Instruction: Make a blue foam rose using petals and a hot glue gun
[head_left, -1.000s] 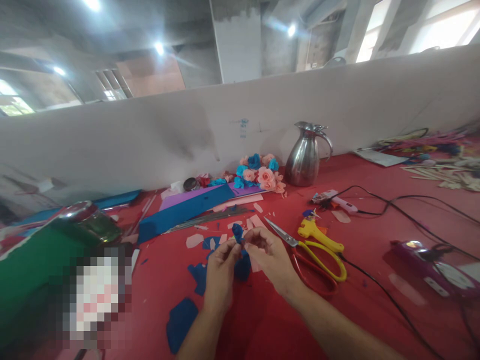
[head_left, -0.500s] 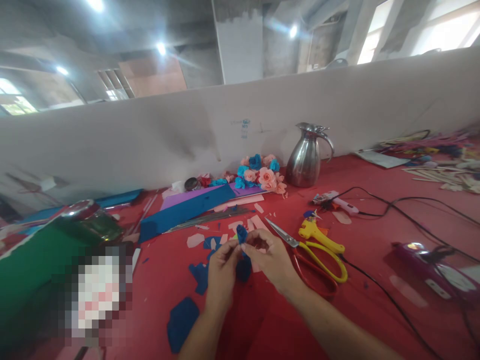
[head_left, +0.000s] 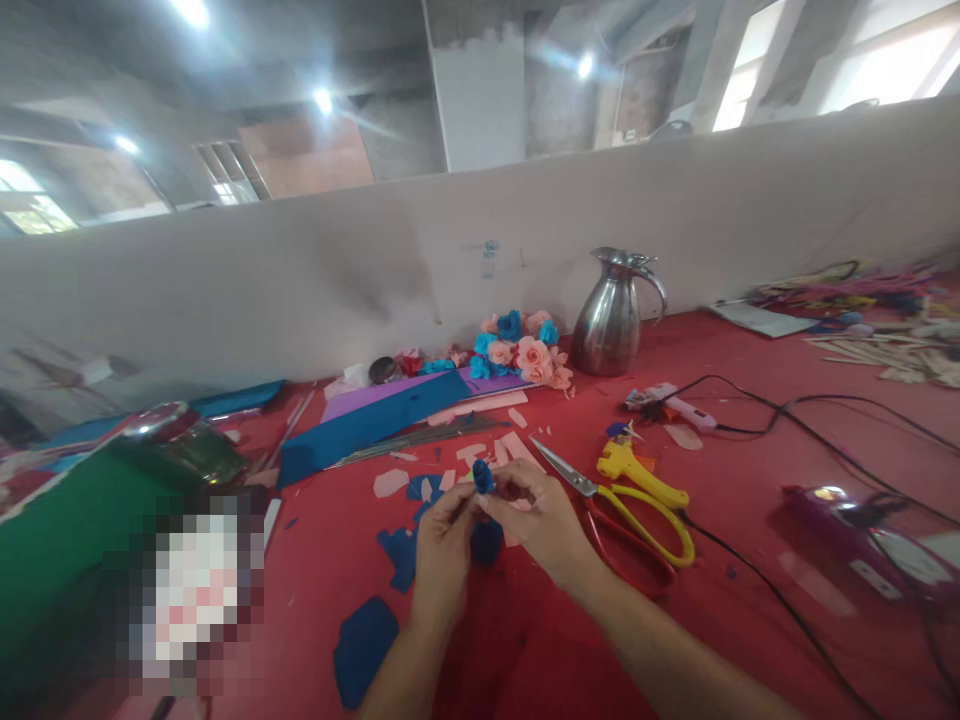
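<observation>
A small dark blue rolled paper flower piece point(head_left: 482, 476) stands upright between my fingertips, above the red tabletop point(head_left: 517, 640). My left hand point(head_left: 442, 540) pinches its base from the left. From the right, my right hand point(head_left: 536, 510) pinches the same piece between thumb and fingers. Beneath the hands lies another dark blue paper piece point(head_left: 487, 543), partly hidden. Cut blue paper petals point(head_left: 365, 648) and pale pink paper scraps point(head_left: 391, 483) lie to the left and beyond. Scissors point(head_left: 637, 520) with one yellow and one red handle rest just right of my right hand.
A yellow glue gun point(head_left: 641, 474) and a pink tool point(head_left: 670, 403) with cords lie right, near a purple device point(head_left: 870, 545). At the back stand a steel jug point(head_left: 611, 315) and pink and blue paper flowers point(head_left: 532, 355). A glass jar point(head_left: 184, 440) is left.
The blue flower piece has dropped slightly and tipped, its rolled top now turned more toward me. Both hands keep their pinch nearly in place.
</observation>
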